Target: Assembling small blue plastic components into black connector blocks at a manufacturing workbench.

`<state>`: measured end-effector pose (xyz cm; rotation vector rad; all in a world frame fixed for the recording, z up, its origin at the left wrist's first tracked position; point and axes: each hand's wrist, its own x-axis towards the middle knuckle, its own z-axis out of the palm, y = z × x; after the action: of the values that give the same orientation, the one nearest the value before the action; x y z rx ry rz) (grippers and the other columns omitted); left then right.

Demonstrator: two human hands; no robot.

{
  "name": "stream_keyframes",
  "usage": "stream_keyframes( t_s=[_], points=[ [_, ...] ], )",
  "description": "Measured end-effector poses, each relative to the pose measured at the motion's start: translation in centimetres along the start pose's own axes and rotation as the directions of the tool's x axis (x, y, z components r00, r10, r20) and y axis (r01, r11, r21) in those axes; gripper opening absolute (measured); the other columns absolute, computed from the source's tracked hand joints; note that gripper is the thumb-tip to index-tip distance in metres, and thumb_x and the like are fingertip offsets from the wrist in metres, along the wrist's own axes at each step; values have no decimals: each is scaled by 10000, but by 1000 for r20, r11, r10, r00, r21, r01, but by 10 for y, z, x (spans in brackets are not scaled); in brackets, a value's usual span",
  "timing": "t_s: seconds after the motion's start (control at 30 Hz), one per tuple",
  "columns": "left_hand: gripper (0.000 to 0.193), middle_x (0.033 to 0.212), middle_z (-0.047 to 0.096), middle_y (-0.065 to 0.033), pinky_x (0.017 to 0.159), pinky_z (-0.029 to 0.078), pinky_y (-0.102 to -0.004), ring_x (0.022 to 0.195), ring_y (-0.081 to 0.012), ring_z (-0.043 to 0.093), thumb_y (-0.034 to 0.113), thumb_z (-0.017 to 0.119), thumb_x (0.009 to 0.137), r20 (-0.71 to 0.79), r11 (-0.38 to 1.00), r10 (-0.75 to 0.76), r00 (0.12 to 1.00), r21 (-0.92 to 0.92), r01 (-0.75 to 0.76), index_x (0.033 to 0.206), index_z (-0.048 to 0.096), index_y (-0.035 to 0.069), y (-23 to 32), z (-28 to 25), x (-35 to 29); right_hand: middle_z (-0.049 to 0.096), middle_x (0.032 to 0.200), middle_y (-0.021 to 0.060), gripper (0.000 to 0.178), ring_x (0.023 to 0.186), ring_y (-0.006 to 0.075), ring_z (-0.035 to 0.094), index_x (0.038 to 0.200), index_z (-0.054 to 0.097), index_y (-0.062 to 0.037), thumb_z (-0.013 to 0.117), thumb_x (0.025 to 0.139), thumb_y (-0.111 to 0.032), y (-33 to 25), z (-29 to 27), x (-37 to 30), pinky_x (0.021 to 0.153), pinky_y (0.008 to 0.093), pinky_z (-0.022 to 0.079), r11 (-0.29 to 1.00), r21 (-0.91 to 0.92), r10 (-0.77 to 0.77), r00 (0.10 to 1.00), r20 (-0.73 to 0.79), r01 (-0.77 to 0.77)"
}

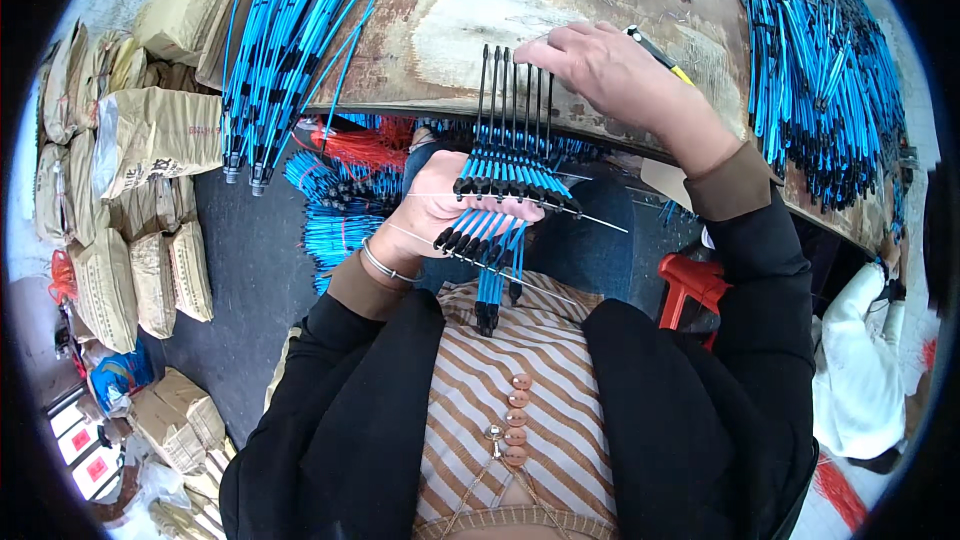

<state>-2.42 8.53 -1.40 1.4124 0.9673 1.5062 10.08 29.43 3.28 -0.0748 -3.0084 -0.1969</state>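
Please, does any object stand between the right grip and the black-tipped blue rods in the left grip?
Nothing visible does: the right grip is at the far ends of the black-tipped blue rods. Two thin pale wires cross the rods nearer the left grip, out of the right grip's way.

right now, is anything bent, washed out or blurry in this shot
Head view: edge of the wooden table bows, corners go black; head view: white clothing at right looks very bright; head view: blue rods in the left hand look fairly sharp.
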Motion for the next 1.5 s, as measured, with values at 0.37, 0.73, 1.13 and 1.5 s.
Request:
stream_keyframes(
  t_s=[0.37, 0.73, 1.13, 1.5],
  points=[
    [110, 845, 698, -78, 605, 495, -252, 667, -176, 653, 22, 655, 761, 46, 997, -55, 997, 57, 52, 868, 675, 2, 14, 5, 9, 540, 878, 67, 177, 794, 247, 566, 904, 532, -55, 548, 744, 19, 7, -6, -26, 738, 365, 474, 951, 291, 102, 994, 29, -106],
    [142, 873, 700, -75, 620, 491, -257, 694, -178, 658, 68, 652, 766, 107, 968, 94, 990, 221, -116, 890, 691, 11, 11, 5, 14, 548, 870, 69, 88, 756, 244, 544, 810, 546, -30, 550, 741, 25, 7, -4, -32, 728, 361, 464, 947, 308, 109, 993, -44, -90],
    [124, 912, 696, -92, 683, 517, -275, 765, -212, 673, 66, 616, 814, 88, 985, -72, 994, -153, 84, 899, 685, 7, -1, 6, 12, 548, 873, 69, 95, 759, 239, 554, 828, 560, -33, 545, 750, 18, 5, -14, -33, 726, 363, 469, 955, 258, 143, 989, 36, -148],
    [129, 915, 692, -111, 751, 536, -303, 847, -249, 679, 63, 603, 841, 100, 934, -161, 982, -307, 184, 913, 680, -11, 10, 9, 19, 541, 870, 70, 97, 767, 249, 562, 833, 562, -38, 534, 759, 17, 2, -11, -34, 719, 365, 472, 951, 236, 201, 979, 25, -201]
  ],
)
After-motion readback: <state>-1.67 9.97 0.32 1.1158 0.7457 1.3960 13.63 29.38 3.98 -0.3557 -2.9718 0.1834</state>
